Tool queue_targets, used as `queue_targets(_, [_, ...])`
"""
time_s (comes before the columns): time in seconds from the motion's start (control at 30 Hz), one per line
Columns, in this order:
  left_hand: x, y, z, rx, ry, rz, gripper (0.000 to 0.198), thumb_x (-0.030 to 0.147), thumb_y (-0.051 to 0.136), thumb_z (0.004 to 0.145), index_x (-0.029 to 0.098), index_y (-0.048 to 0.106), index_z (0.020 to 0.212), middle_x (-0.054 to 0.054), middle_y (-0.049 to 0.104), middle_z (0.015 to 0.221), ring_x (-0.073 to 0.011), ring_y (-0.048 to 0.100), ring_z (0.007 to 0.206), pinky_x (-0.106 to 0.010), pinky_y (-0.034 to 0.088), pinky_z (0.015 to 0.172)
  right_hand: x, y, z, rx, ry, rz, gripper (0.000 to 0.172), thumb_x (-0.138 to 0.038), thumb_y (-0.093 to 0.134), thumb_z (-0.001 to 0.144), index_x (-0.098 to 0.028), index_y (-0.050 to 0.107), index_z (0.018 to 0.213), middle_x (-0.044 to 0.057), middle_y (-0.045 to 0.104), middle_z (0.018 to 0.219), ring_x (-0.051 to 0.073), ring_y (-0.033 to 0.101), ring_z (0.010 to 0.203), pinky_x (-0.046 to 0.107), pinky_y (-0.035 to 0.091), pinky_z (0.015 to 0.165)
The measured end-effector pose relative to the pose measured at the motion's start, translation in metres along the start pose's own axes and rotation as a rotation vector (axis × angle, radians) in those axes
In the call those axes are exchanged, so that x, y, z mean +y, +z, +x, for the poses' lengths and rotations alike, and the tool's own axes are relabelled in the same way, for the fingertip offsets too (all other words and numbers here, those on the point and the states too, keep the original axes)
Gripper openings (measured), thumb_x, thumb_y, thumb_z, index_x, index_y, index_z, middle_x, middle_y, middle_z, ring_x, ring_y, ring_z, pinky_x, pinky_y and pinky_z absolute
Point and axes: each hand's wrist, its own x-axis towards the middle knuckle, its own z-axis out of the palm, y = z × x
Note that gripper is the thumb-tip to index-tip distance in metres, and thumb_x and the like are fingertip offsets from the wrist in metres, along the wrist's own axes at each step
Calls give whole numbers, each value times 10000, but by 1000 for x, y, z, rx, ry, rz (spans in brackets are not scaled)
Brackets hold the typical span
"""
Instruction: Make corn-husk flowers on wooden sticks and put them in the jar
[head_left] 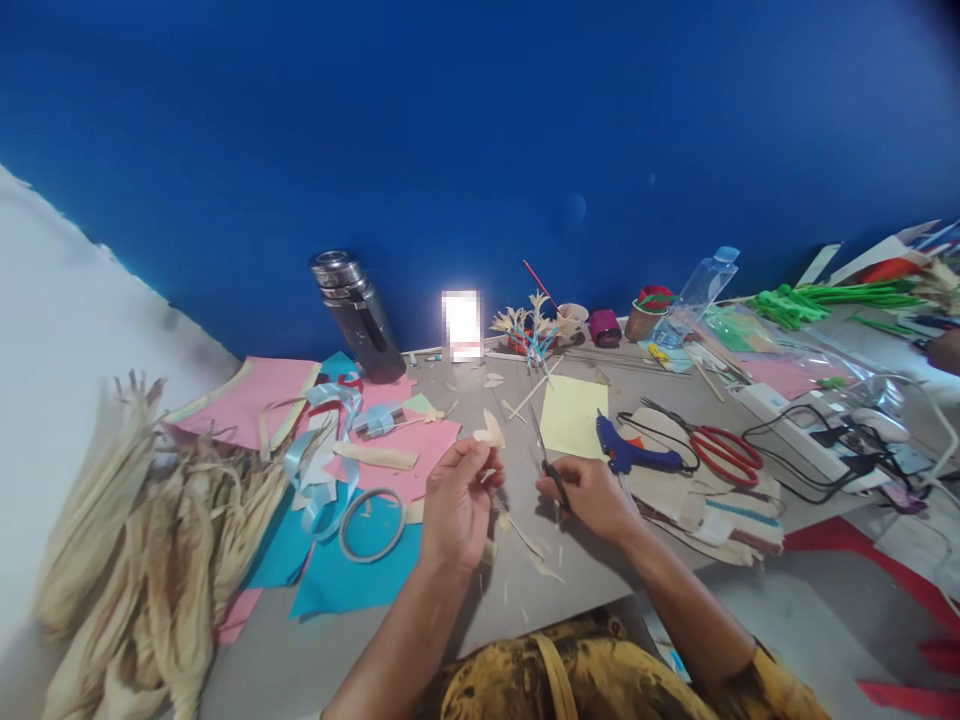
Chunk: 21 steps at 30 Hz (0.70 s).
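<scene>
Pinched in my left hand [463, 490] is a small cream petal-shaped piece of corn husk [493, 428], its tip pointing up. My right hand [592, 497] grips dark-handled scissors [556, 478], blades pointing away from me, a short way right of the husk piece and apart from it. Thin husk scraps [525, 535] lie on the grey table between and below my hands. Beyond them, a yellow paper sheet [576, 415] lies flat. A blue glue gun [637, 450] rests right of the scissors. Pale husk flowers tied with blue [534, 335] stand at the back.
Dried corn husks [161, 580] pile up at the left. A grey tape ring [373, 525] lies on blue paper [360, 585]. A dark thermos [358, 318] leans near the blue wall. Red-handled scissors [726, 455], a power strip [795, 435] with cables and a plastic bottle [697, 295] occupy the right.
</scene>
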Motion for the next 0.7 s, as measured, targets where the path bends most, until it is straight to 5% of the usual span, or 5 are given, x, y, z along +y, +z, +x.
queue_targets(0.23, [-12, 3, 5, 65, 27, -66, 268, 291, 868, 559, 174, 662, 684, 5, 626, 723, -113, 590, 696, -218, 481, 622, -11, 36, -27, -132, -147, 358, 679, -801, 570, 762, -141, 677, 882, 46, 628, 699, 95, 441, 496, 231, 331, 460])
queue_targets(0.53, [-15, 9, 4, 60, -31, -69, 287, 301, 849, 582, 166, 625, 698, 28, 609, 672, -82, 544, 582, -196, 435, 543, -11, 63, -27, -18, -282, 191, 475, -638, 631, 800, -168, 584, 747, 1, 553, 673, 130, 441, 610, 234, 375, 556])
queue_targets(0.7, [-12, 5, 6, 68, -14, -73, 307, 285, 864, 543, 160, 638, 709, 17, 622, 691, -101, 568, 643, -213, 467, 580, -1, 58, -19, 99, -184, 42, 386, -534, 627, 796, -183, 557, 653, -20, 518, 593, 121, 412, 561, 229, 336, 526])
